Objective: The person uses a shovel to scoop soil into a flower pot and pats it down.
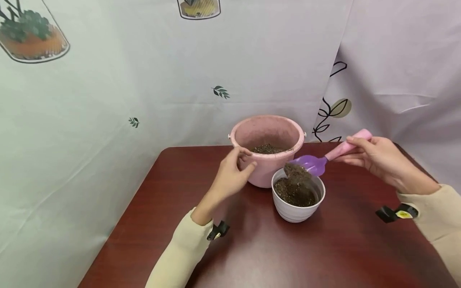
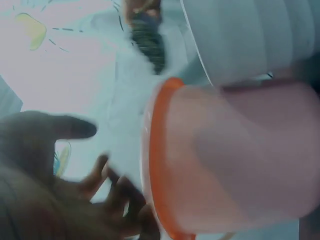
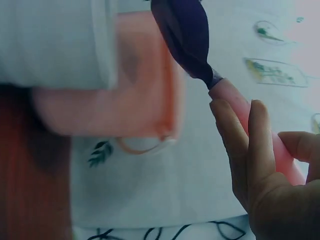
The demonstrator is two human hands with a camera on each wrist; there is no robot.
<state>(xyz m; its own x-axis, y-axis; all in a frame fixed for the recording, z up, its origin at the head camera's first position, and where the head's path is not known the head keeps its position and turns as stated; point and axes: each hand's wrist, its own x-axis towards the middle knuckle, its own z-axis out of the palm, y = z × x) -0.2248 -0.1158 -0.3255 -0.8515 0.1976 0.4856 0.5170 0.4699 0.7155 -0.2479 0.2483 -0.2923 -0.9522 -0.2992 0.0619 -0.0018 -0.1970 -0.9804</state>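
My right hand (image 1: 374, 160) grips the pink handle (image 3: 230, 97) of a small trowel with a purple blade (image 1: 312, 164). The blade is tilted over a white ribbed pot (image 1: 295, 214), and dark soil (image 1: 298, 173) slides off it into the pot, where more soil lies. Behind the pot stands a pink bucket (image 1: 267, 120) with soil (image 1: 268, 149) low inside. By the bucket's near left rim is my left hand (image 1: 230, 174), its fingers loosely bent with their tips at the rim and its thumb held apart.
Both vessels stand on a dark red-brown table (image 1: 201, 180) towards its far edge. A pale printed cloth (image 1: 173, 72) hangs close behind the table. Each sleeve cuff carries a small black device (image 1: 218, 231).
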